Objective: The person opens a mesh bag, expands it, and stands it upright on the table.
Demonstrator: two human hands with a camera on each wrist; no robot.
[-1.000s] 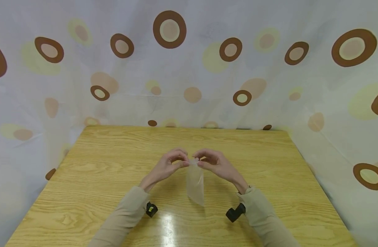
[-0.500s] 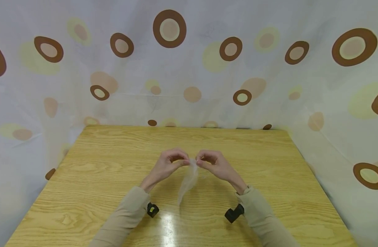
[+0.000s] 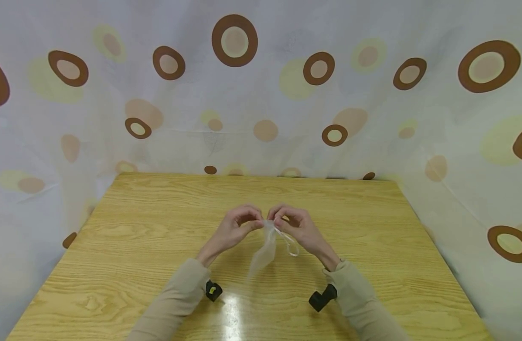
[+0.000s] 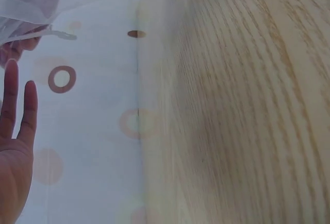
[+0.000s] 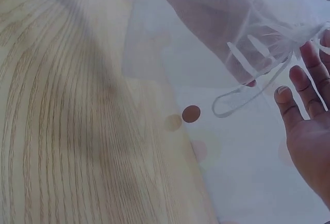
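Wooden table (image 3: 150,213) below. Left hand (image 3: 233,226) and right hand (image 3: 301,229) both pinching top of sheer bag (image 3: 266,251) from either side, probably keeping it steady. Bag hangs between them, above table, trailing near-left. String loop (image 3: 293,255) dangles right, presumably slack.

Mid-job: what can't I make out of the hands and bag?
Head: lower tip of the sheer white mesh bag, blurred.
Head: any knot in the thin white cord, too small.
Left wrist: part of the bare left hand, cut off by left edge.
Right wrist: part of the bare right hand, cut off by right edge.
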